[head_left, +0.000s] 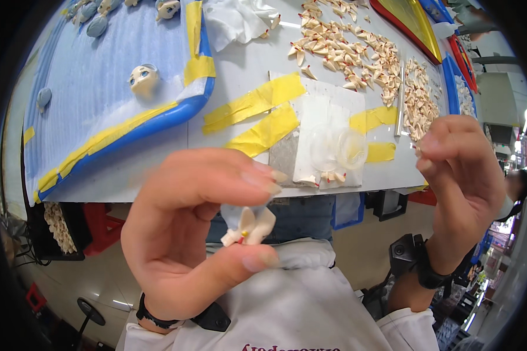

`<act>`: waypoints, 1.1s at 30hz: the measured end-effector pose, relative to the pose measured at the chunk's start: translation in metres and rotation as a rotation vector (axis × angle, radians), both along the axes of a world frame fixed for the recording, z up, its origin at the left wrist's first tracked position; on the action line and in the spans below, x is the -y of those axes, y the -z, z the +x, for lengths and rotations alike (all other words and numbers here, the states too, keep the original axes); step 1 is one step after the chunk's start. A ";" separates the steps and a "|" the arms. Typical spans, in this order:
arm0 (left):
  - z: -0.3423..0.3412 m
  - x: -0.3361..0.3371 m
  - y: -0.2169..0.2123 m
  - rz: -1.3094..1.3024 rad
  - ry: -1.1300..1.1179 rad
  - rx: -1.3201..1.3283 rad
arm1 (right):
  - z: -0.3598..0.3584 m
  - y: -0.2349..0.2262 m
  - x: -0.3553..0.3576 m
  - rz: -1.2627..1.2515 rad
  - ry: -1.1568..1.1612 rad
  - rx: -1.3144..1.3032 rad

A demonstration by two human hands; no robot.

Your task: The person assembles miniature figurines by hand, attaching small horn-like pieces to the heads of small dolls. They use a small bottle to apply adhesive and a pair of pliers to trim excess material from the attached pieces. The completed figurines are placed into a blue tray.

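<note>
Near the middle, my left hand (187, 228) is closed, thumb and fingers round a small doll head (255, 225). Blue-grey shows at its top, with cream pointed pieces, a yellow dot and a bit of red below; my fingers hide part of it. Out to the right, thumb and forefinger of my right hand (465, 169) are pinched together over the table's edge. A tiny cream bit shows at those fingertips, too small to name. Between the hands, two clear round dishes (348, 147) lie on a white sheet (313, 128), with several red-tipped cream pieces (332, 176) beside them.
At left a blue-rimmed tray (184, 111), lined with pale foam and yellow tape, holds several doll heads (144, 81). Cream pointed pieces (345, 47) are heaped at the back right, beside a metal bar (400, 99). Yellow tape (263, 128) crosses the white table.
</note>
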State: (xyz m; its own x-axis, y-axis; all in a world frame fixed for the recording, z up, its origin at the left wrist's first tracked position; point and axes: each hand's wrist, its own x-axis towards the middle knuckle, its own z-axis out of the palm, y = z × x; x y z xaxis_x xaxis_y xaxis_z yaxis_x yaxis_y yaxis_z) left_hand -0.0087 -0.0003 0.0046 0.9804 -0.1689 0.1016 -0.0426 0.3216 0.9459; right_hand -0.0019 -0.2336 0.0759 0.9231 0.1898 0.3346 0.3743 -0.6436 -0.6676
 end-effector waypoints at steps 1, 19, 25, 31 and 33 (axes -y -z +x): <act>0.001 -0.002 0.003 0.019 0.041 0.068 | 0.000 0.002 -0.002 0.023 0.015 -0.014; 0.004 -0.010 0.005 0.088 0.170 0.271 | 0.011 0.013 -0.034 -0.532 0.030 0.393; 0.002 -0.007 0.005 0.038 0.165 0.185 | 0.011 0.009 -0.032 -0.616 -0.015 0.465; 0.002 -0.007 0.003 0.060 0.180 0.166 | 0.010 0.012 -0.032 -0.555 -0.042 0.466; 0.002 -0.007 0.002 0.055 0.181 0.161 | 0.011 0.013 -0.030 -0.542 -0.068 0.489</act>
State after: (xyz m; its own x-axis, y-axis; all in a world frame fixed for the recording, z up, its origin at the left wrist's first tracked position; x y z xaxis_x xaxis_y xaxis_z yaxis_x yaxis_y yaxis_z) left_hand -0.0071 0.0067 0.0024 0.9056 -0.3496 0.2400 -0.1407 0.2861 0.9478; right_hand 0.0095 -0.2032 0.0624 0.6727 0.4974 0.5478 0.5991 -0.8006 -0.0088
